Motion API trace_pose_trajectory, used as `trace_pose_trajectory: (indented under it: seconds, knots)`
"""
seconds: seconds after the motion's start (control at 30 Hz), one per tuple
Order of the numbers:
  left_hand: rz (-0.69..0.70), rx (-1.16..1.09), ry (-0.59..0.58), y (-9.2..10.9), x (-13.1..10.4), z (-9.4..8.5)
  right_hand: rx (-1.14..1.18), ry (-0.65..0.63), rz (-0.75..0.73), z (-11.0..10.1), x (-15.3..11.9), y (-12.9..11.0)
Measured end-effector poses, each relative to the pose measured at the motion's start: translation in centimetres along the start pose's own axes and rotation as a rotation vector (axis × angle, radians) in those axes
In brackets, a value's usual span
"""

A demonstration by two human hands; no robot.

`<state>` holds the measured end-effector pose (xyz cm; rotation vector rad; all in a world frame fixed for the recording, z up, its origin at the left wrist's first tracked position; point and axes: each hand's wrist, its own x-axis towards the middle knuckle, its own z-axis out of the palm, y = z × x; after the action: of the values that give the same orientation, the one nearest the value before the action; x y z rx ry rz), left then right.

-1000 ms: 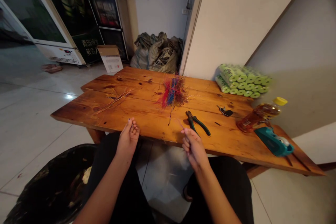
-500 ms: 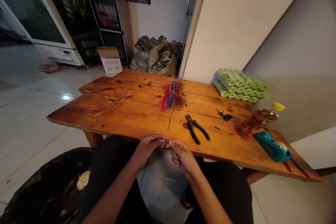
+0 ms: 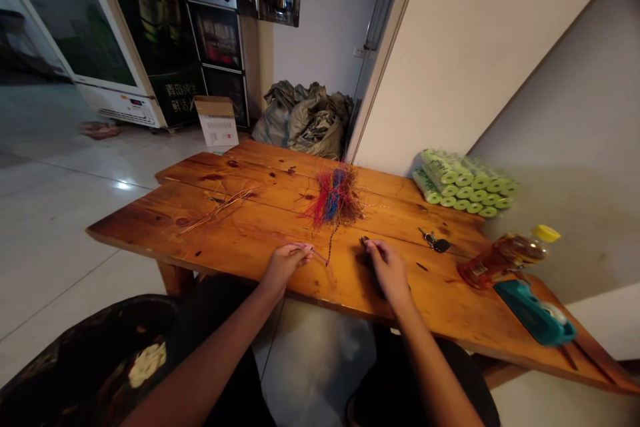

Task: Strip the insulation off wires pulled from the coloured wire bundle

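My left hand (image 3: 289, 265) is over the table's near edge, its thumb and fingers pinched on a thin purplish strand (image 3: 321, 257) that sticks out to the right. Close to that strand's tip ends a dark twisted strand (image 3: 331, 240), which trails from a tangled bundle of red, blue and yellowish thin wires (image 3: 336, 197). My right hand (image 3: 389, 270) covers most of the pliers (image 3: 365, 240), fingers closed round them near the jaws. Only the jaw tip and a bit of handle show.
Loose yellowish wires (image 3: 220, 208) lie on the wooden table (image 3: 280, 213) at left. To the right are keys (image 3: 436, 242), a yellow-capped bottle (image 3: 505, 257), a teal tape dispenser (image 3: 535, 313) and green-wrapped rolls (image 3: 465, 183). A black bin (image 3: 95, 353) stands at lower left.
My hands were together at the table edge and have parted. The right has moved right onto the pliers; the left keeps its pinch, with the purplish strand now showing. The view has shifted slightly.
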<state>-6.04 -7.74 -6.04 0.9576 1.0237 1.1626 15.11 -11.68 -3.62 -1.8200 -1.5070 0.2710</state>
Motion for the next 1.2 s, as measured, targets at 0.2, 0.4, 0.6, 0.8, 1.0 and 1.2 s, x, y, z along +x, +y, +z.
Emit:
trace_pose_trajectory:
  seconds: [0.2, 0.4, 0.6, 0.8, 1.0, 1.2]
  knots:
    - [0.086, 0.087, 0.074, -1.9, 3.1, 0.0, -0.284, -0.109, 0.053, 0.3, 8.4, 3.2]
    - [0.159, 0.276, 0.084, -2.4, 3.8, -0.9, -0.415, -0.183, 0.111, 2.6, 11.2, 4.4]
    - [0.165, 0.349, 0.053, -2.8, 3.9, -0.9, -0.388, -0.154, 0.133, 1.5, 11.2, 4.8]
    - [0.140, 0.372, 0.035, -2.7, 3.9, -1.2, -0.209, -0.049, 0.145, -3.7, 7.2, 4.7]
    - [0.129, 0.557, 0.031, -1.7, 3.9, -2.6, 0.092, 0.004, 0.209, -6.9, -0.4, 3.1]
    - [0.176, 0.826, 0.148, -0.3, 2.8, -3.3, 0.762, 0.015, 0.347, -8.4, -5.2, -0.5]
